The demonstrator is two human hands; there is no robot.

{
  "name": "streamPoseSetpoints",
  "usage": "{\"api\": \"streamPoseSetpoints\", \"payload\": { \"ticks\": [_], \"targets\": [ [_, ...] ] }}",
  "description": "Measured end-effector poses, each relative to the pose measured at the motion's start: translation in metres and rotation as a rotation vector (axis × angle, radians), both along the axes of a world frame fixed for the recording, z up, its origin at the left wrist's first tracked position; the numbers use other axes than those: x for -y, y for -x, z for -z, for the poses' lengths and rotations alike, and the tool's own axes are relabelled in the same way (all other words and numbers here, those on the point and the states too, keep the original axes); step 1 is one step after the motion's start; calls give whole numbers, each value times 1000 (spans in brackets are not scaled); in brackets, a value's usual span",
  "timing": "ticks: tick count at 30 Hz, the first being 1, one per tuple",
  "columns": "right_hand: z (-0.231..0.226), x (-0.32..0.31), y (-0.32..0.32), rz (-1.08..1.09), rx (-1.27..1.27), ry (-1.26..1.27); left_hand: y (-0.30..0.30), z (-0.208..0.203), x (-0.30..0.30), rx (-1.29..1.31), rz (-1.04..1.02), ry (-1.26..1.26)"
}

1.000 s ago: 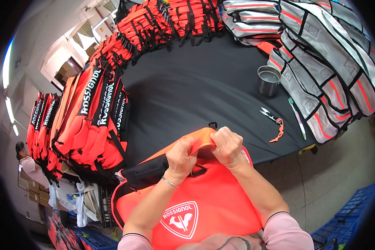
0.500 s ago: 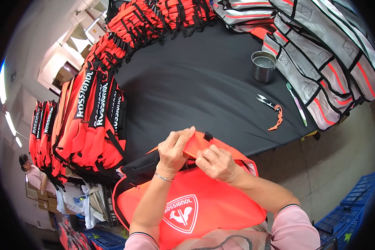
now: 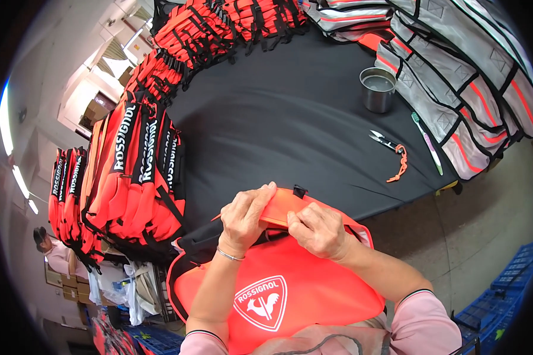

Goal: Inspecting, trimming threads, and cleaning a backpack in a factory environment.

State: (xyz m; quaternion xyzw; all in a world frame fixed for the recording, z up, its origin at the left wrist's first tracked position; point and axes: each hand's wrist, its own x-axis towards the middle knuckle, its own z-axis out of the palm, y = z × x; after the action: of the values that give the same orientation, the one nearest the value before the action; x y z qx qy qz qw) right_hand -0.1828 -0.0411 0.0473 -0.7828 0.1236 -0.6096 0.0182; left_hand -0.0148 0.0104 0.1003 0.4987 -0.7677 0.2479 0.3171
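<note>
A bright red-orange bag (image 3: 331,290) with a white shield emblem lies in front of me, its far end against the table's near edge. My left hand (image 3: 243,218) is closed on the bag's orange upper edge, thumb and fingers pinching the fabric. Just to its right, my right hand (image 3: 318,231) grips the same edge with curled fingers. A taut strip of orange fabric shows between the two hands. Behind them a small black buckle or tab (image 3: 300,191) stands at the bag's far rim. Dark lining shows through the opening at the left.
On the black-covered table (image 3: 266,118) stand a metal cup (image 3: 378,90), thread snips (image 3: 384,140) with an orange cord, and a toothbrush (image 3: 427,145). Red bags (image 3: 130,177) are stacked left and far; grey bag pieces (image 3: 450,94) lie right. Blue crates (image 3: 497,296) stand lower right.
My right hand has slid slightly right along the edge, so more orange fabric shows between the hands. The whole view has shifted a little; both hands keep their hold.
</note>
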Motion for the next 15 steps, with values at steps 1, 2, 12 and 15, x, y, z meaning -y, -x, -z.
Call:
{"api": "streamPoseSetpoints", "payload": {
  "ticks": [1,2,12,15],
  "targets": [
    [2,-2,0,0,0,-1,0,1,-1,-4,0,4],
    [4,-4,-1,5,-8,-8,-1,1,0,-9,1,7],
    [17,17,5,256,-46,-290,-5,16,5,-86,-67,69],
    [19,27,4,294,-80,-311,-1,16,6,-132,-53,78]
  ]
}}
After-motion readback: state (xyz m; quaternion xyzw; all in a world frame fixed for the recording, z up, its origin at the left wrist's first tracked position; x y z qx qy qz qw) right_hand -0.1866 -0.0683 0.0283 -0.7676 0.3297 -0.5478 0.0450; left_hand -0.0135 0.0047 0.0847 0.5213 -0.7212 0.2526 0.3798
